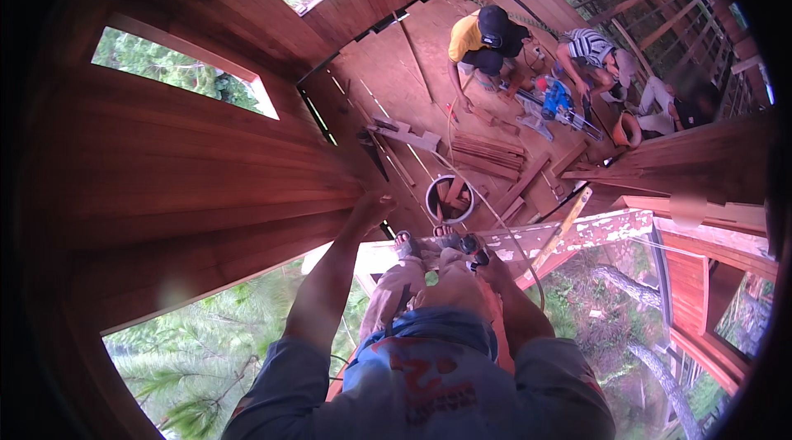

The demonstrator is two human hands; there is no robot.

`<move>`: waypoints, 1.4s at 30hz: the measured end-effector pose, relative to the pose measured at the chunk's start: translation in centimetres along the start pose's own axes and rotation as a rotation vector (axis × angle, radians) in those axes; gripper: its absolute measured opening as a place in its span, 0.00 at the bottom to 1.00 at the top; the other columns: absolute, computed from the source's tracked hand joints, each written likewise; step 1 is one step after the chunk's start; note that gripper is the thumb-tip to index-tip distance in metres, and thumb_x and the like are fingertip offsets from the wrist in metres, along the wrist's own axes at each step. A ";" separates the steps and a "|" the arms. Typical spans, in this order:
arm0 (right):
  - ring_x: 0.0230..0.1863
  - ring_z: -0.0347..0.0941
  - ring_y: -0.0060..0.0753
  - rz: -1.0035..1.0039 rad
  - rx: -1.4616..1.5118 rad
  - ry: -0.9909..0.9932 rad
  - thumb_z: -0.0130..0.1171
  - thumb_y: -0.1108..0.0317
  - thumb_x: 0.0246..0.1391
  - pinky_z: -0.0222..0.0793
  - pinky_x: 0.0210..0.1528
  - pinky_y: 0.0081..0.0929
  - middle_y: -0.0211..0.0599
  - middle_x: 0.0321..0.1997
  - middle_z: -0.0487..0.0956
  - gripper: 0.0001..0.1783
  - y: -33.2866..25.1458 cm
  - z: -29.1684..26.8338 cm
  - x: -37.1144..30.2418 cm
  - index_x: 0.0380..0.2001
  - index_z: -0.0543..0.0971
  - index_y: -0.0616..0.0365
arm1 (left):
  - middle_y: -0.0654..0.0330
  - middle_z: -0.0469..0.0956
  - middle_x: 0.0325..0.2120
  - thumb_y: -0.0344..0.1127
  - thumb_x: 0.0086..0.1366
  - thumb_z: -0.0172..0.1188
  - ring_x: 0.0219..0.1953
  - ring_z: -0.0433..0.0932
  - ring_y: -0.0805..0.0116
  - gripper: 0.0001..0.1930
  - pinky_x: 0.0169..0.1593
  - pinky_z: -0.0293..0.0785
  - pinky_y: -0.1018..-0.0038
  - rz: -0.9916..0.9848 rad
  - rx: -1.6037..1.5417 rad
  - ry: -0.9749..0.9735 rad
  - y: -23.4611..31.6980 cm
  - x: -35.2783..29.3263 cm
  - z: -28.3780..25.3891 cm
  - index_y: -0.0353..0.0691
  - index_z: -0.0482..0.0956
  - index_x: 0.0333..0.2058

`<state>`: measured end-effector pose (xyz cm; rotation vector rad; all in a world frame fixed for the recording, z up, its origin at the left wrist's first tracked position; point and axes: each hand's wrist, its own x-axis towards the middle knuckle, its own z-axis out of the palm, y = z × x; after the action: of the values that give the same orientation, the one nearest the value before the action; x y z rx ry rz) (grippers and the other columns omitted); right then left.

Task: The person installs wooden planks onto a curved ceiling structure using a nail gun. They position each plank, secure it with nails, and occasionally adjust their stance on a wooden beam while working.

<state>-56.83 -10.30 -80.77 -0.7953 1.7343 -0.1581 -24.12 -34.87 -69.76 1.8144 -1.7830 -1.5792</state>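
Note:
My left arm reaches forward, and my left hand (375,207) rests at the lower end of the reddish plank wall (247,176), fingers stretched out and nothing seen in them. In my right hand (495,271), beside my right knee, is a dark power drill (473,248), its grip mostly covered by my fingers. The drill points away from me, close to my sandalled foot. My feet stand at a whitish, paint-flaked beam (569,229). A thin cable (495,213) curves past my right hand and trails down beside it.
Below, a bucket (450,199) holds wood offcuts, near stacked boards (487,155). One co-worker in yellow (466,35) crouches by a blue saw (557,97); two others sit to the right. A yellow level (561,229) leans on the beam. Greenery shows far below beside me.

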 end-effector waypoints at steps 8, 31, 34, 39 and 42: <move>0.46 0.81 0.49 0.048 0.084 0.034 0.69 0.57 0.44 0.75 0.48 0.43 0.55 0.49 0.81 0.42 -0.4 2.4 -2.8 0.63 0.67 0.57 | 0.53 0.84 0.32 0.45 0.63 0.62 0.35 0.82 0.64 0.18 0.40 0.75 0.67 -0.051 0.017 -0.167 -1.1 3.5 5.3 0.35 0.83 0.42; 0.55 0.76 0.44 -0.004 0.240 -0.069 0.61 0.70 0.42 0.71 0.56 0.34 0.49 0.56 0.77 0.43 -0.1 9.6 1.8 0.66 0.63 0.59 | 0.48 0.84 0.40 0.46 0.64 0.63 0.43 0.83 0.59 0.23 0.47 0.76 0.67 -0.235 0.021 -0.164 -15.0 13.6 13.3 0.31 0.80 0.49; 0.53 0.77 0.42 0.141 0.289 -0.045 0.64 0.65 0.47 0.72 0.52 0.33 0.46 0.51 0.79 0.38 0.3 9.5 2.7 0.64 0.67 0.57 | 0.46 0.84 0.42 0.46 0.64 0.64 0.46 0.83 0.54 0.24 0.50 0.76 0.65 -0.245 -0.061 -0.199 -14.5 15.8 14.7 0.32 0.80 0.50; 0.29 0.72 0.24 0.164 0.448 0.106 0.69 0.56 0.52 0.68 0.30 0.29 0.32 0.33 0.78 0.33 -3.3 7.0 4.2 0.59 0.72 0.54 | 0.58 0.80 0.30 0.42 0.65 0.63 0.30 0.78 0.70 0.19 0.35 0.74 0.70 -0.176 0.033 -0.195 -13.9 18.6 16.2 0.31 0.80 0.46; 0.21 0.67 0.17 0.175 0.593 0.141 0.70 0.53 0.52 0.63 0.23 0.26 0.26 0.28 0.74 0.33 -4.0 6.5 5.3 0.58 0.73 0.53 | 0.58 0.80 0.30 0.41 0.65 0.63 0.29 0.77 0.70 0.18 0.34 0.73 0.70 -0.236 -0.025 -0.224 -14.6 19.2 17.3 0.32 0.80 0.46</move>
<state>-49.85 -14.51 -85.28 -0.2004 1.7451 -0.5893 -32.28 -36.76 -98.28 1.9656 -1.6745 -1.9524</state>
